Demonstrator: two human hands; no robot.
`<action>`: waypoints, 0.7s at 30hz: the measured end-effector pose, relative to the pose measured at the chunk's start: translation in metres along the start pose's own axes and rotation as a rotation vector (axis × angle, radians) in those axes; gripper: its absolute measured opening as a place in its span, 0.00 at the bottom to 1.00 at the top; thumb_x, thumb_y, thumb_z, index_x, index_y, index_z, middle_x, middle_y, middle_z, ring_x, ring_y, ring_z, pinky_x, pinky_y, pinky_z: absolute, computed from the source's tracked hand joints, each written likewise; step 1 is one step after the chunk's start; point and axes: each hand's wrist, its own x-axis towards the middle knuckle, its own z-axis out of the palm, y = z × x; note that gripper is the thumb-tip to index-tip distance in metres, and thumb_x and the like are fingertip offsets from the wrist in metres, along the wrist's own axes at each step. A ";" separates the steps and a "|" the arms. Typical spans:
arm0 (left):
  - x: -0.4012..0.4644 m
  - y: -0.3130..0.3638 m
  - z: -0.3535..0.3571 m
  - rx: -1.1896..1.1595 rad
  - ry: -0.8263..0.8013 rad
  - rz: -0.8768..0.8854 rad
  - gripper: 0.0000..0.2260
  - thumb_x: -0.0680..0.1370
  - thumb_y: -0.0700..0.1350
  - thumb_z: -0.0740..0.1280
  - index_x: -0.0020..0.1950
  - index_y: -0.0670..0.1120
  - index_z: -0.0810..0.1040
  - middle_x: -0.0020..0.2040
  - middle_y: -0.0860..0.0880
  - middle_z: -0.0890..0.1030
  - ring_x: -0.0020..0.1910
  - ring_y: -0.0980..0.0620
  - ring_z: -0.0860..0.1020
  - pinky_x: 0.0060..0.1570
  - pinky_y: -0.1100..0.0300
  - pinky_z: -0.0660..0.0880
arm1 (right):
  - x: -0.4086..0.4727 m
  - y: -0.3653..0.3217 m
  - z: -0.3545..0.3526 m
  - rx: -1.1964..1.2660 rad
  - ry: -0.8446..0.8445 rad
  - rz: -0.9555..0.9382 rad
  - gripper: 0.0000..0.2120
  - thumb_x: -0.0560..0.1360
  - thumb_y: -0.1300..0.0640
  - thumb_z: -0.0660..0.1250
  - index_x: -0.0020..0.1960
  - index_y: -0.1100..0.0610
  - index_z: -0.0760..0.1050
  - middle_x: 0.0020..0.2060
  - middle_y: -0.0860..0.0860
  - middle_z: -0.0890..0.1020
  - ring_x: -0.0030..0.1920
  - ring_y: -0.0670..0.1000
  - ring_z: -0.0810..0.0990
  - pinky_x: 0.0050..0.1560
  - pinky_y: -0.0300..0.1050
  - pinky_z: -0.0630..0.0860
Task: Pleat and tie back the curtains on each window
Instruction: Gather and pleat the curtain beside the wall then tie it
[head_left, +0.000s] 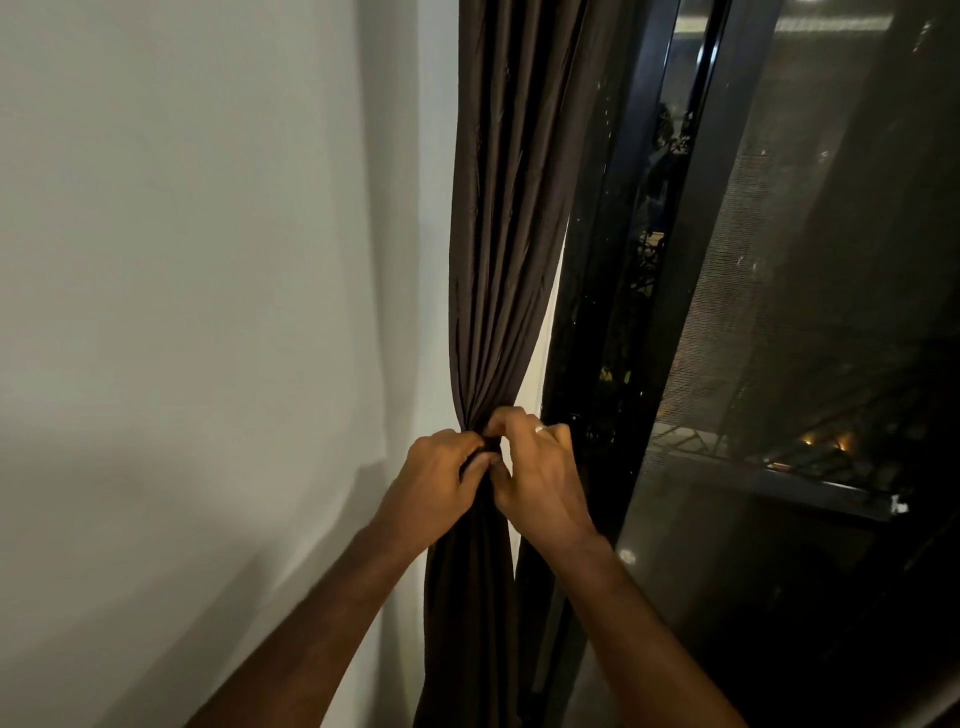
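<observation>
Both bare forearms rise from the bottom of the view and converge toward the middle, wrists roughly level. The left hand (434, 486) shows its back to the camera, fingers curled inward and pinched tight, thumb tucked toward the other hand. The right hand (540, 475) sits just beside it, touching at the fingertips, knuckles bent and raised, with a pale ring (540, 428) on one finger. Both hands are closed in a pinching grip at the same spot.
</observation>
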 end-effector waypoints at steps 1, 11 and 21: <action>0.003 -0.005 -0.002 0.058 -0.018 0.023 0.11 0.79 0.46 0.65 0.50 0.41 0.84 0.39 0.44 0.84 0.35 0.52 0.78 0.39 0.62 0.72 | 0.003 0.000 -0.001 -0.038 -0.018 -0.016 0.22 0.74 0.63 0.71 0.59 0.48 0.64 0.46 0.47 0.84 0.48 0.51 0.82 0.50 0.49 0.67; 0.010 -0.008 -0.007 -0.004 -0.016 0.080 0.18 0.81 0.53 0.61 0.42 0.43 0.83 0.31 0.49 0.77 0.31 0.54 0.72 0.32 0.56 0.71 | 0.041 -0.002 -0.035 0.162 -0.541 0.143 0.22 0.71 0.69 0.63 0.58 0.51 0.62 0.36 0.48 0.76 0.36 0.49 0.76 0.34 0.47 0.72; -0.004 0.012 0.016 -0.076 0.183 -0.024 0.14 0.80 0.49 0.64 0.43 0.43 0.84 0.30 0.49 0.78 0.29 0.52 0.72 0.29 0.49 0.73 | 0.029 0.006 -0.036 -0.048 -0.420 0.012 0.18 0.77 0.63 0.64 0.60 0.49 0.61 0.39 0.45 0.79 0.37 0.48 0.77 0.32 0.41 0.64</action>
